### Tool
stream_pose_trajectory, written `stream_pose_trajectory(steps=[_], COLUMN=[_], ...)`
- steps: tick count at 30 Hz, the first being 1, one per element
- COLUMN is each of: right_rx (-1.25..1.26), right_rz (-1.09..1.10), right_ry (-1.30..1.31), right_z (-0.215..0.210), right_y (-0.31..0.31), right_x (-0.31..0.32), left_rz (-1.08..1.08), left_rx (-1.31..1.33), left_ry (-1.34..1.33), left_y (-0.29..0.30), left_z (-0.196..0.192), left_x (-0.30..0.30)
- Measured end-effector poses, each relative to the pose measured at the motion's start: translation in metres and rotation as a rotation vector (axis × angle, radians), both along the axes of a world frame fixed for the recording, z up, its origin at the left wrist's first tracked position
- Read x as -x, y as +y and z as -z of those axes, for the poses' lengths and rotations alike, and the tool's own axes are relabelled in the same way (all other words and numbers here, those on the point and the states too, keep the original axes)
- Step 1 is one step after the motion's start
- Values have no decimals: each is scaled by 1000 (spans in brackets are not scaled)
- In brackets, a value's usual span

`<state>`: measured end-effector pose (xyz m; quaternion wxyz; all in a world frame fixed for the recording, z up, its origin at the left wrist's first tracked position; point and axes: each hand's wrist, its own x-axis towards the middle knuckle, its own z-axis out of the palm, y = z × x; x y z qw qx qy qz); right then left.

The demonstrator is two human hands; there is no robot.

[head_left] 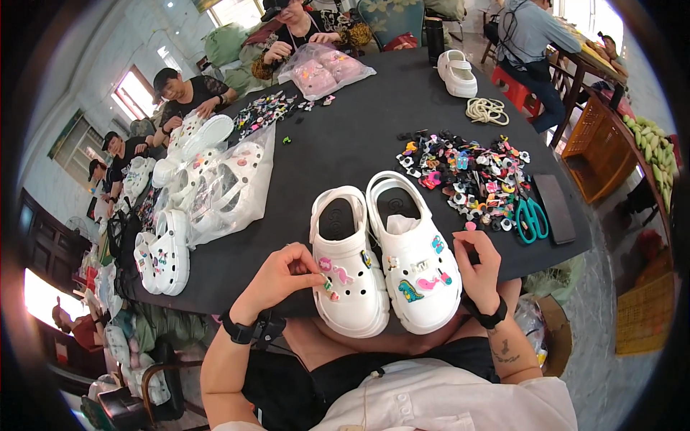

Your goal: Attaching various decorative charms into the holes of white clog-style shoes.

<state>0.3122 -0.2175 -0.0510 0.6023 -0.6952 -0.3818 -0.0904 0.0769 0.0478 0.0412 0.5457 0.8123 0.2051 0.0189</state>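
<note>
Two white clogs stand side by side at the near edge of the black table, toes toward the person. The left clog carries a few small charms on its top, and the right clog has more of them, among them a green dinosaur and a pink shape. The left hand is curled, its fingertips pinched together on a small charm at the side of the left clog's toe. The right hand rests against the outer side of the right clog with fingers bent; whether it holds something small, I cannot tell. Both wrists wear a dark band.

Just behind the right clog lies a pile of colourful charms, with teal scissors at its right edge and a flat dark case beside them. To the left, a clear plastic bag of white clogs lies on the table. Farther away there are a coil of pale cord and another white pair. Other people sit around the far side of the table.
</note>
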Motion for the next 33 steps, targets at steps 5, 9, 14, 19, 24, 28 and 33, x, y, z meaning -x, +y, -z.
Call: stream_pose_trajectory(steps=[5, 9, 14, 19, 24, 28, 33], right_rx=[15, 16, 11, 18, 32, 30, 43], right_rz=[20, 27, 21, 29, 36, 38, 41], right_ry=[-21, -32, 36, 19, 6, 7, 11], right_z=[1, 2, 2, 3, 4, 4, 3], right_y=[0, 1, 1, 1, 1, 2, 2], right_x=[0, 0, 2, 2, 1, 2, 2], left_rz=[69, 117, 329, 388, 348, 315, 234], left_rx=[-299, -665, -798, -968, -910, -893, -790], left_ry=[-6, -117, -62, -68, -60, -22, -31], left_y=[3, -4, 8, 9, 7, 6, 3], left_z=[-3, -19, -32, -29, -27, -21, -8], left_x=[-3, -11, -28, -33, -33, -32, -23])
